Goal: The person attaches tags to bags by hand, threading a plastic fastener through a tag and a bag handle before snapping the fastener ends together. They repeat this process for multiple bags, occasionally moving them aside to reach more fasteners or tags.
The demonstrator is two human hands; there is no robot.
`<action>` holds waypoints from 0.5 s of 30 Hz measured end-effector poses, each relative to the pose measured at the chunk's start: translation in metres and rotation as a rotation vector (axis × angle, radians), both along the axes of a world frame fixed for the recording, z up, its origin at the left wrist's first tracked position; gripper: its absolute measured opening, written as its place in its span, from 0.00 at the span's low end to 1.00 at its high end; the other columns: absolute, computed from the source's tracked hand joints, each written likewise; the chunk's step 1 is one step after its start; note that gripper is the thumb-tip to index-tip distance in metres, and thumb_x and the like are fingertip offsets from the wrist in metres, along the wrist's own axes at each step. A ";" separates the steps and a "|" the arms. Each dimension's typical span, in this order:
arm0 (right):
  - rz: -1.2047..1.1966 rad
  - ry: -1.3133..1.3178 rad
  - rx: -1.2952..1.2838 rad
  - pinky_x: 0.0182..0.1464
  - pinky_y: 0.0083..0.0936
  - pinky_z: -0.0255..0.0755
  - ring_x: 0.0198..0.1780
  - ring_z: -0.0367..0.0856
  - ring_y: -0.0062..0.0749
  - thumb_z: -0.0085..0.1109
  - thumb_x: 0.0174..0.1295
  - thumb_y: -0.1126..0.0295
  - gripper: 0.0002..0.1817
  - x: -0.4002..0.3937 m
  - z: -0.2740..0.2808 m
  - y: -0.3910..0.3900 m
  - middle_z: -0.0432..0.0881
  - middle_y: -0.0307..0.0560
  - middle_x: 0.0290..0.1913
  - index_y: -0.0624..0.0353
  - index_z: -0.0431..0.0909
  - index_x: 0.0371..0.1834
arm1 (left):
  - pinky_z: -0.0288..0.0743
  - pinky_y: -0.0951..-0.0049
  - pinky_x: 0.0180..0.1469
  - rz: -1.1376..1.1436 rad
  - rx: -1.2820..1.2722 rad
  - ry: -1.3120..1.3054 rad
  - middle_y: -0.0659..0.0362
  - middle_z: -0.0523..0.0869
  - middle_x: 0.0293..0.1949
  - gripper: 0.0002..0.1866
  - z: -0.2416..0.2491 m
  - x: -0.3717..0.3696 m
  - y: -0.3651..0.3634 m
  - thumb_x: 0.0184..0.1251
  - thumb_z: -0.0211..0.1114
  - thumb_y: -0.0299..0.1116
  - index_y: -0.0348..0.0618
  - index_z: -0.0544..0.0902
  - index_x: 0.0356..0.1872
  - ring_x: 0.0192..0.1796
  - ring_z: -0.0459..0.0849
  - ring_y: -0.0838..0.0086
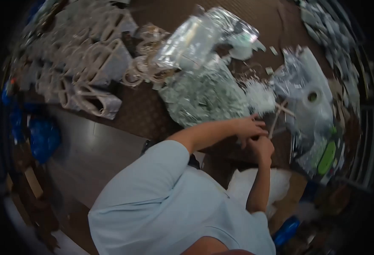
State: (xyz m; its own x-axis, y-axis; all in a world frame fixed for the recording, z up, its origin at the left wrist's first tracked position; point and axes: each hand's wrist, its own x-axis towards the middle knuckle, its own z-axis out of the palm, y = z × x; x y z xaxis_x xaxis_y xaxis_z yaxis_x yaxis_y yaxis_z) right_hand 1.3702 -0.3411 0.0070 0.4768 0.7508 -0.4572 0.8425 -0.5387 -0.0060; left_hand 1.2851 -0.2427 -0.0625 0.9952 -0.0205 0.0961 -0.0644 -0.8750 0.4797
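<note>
My left hand [250, 128] reaches across from the left, its fingers bent and meeting my right hand [262, 147] at the table's front edge. My right hand is closed, thumb side toward the left one. Whatever sits between the fingers is too small and blurred to make out. Just beyond them, a pale beige strip [276, 121] runs up and crosses another short strip [286, 110]. A heap of white thin pieces [260, 96] lies behind my hands. To its left rests a large crinkled clear plastic bag [204, 95] with greyish-green contents.
Rows of beige looped bands [91, 63] cover the table's left side. Shiny plastic packs [191, 40] lie at the back. On the right are a clear plastic roll [312, 97] and a green oval item [327, 157]. A blue bag [44, 138] stands low at left.
</note>
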 end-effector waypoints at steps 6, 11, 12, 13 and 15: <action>-0.010 0.100 -0.086 0.38 0.34 0.75 0.37 0.82 0.42 0.61 0.39 0.45 0.26 0.015 0.003 0.001 0.83 0.50 0.32 0.58 0.82 0.31 | 0.41 0.44 0.67 -0.033 0.019 -0.061 0.62 0.72 0.59 0.53 -0.011 -0.002 0.003 0.28 0.74 0.58 0.51 0.66 0.63 0.70 0.55 0.65; 0.051 0.046 -0.026 0.36 0.32 0.75 0.34 0.83 0.40 0.62 0.38 0.50 0.21 0.016 0.002 -0.016 0.83 0.48 0.28 0.59 0.82 0.24 | 0.42 0.45 0.68 0.023 0.047 -0.069 0.63 0.71 0.58 0.49 -0.014 -0.002 0.001 0.29 0.74 0.59 0.51 0.69 0.60 0.70 0.55 0.64; 0.047 0.049 -0.029 0.36 0.32 0.75 0.34 0.83 0.40 0.62 0.38 0.50 0.21 0.014 0.002 -0.024 0.83 0.48 0.28 0.59 0.82 0.24 | 0.43 0.45 0.68 0.046 0.038 -0.086 0.63 0.71 0.58 0.48 -0.015 -0.003 0.000 0.29 0.74 0.58 0.51 0.69 0.59 0.70 0.55 0.65; 0.001 0.066 -0.026 0.36 0.32 0.75 0.34 0.82 0.41 0.62 0.38 0.50 0.22 0.011 0.004 -0.037 0.82 0.49 0.28 0.60 0.81 0.24 | 0.43 0.45 0.68 0.042 0.036 -0.086 0.63 0.71 0.58 0.48 -0.012 -0.004 0.000 0.29 0.74 0.58 0.51 0.69 0.59 0.70 0.55 0.65; -0.040 0.078 -0.026 0.36 0.32 0.74 0.34 0.82 0.42 0.62 0.39 0.49 0.22 0.008 0.010 -0.061 0.82 0.50 0.28 0.61 0.81 0.23 | 0.41 0.48 0.69 0.035 0.049 0.000 0.63 0.69 0.60 0.46 -0.006 -0.003 0.001 0.31 0.74 0.57 0.49 0.69 0.57 0.71 0.53 0.65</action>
